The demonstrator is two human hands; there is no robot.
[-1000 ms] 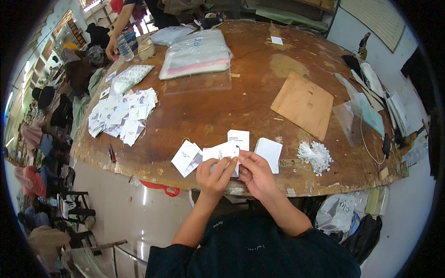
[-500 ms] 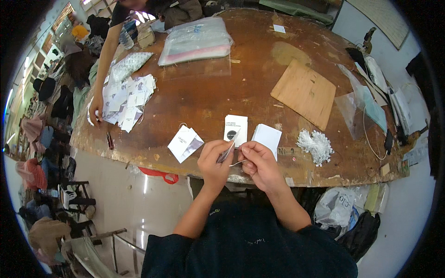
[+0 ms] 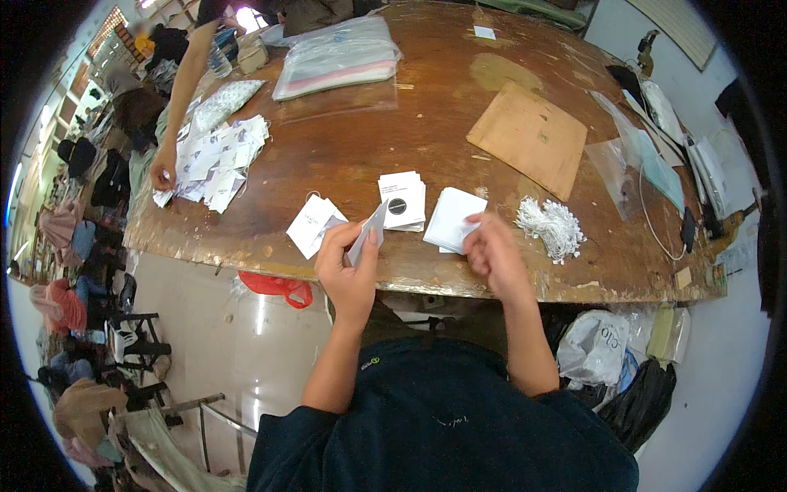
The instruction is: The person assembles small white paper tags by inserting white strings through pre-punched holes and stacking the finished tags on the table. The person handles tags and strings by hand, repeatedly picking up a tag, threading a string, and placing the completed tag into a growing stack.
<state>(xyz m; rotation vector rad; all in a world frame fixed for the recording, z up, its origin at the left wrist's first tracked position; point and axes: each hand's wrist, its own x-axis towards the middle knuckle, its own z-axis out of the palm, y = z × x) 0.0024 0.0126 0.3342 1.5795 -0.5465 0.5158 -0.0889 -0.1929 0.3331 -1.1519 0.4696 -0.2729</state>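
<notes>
Pinching a white card (image 3: 370, 234) on a slant, the thumb and fingers of the left hand (image 3: 348, 262) are clamped together on it above the near edge of the table (image 3: 434, 148). The card's upper end comes close to the stack of printed cards (image 3: 402, 201), whose edges are unevenly squared. The right hand (image 3: 496, 254) is blurred, its fingers curled at the right edge of the stack of plain cards (image 3: 451, 217); whether they grip or merely touch it, I cannot tell. A narrow strip of tabletop separates the two stacks. Left of the held card lie tags (image 3: 310, 225), near the front edge; right of the right hand sits a heap of white strings (image 3: 549, 230), set back from that edge. Beyond the stacks, a broad stretch of brown tabletop reaches to the plastic bags (image 3: 336, 66) and the wooden board (image 3: 529, 135). At far left, another person's hand (image 3: 162, 168) is at the outer edge of the tag pile (image 3: 217, 160).
</notes>
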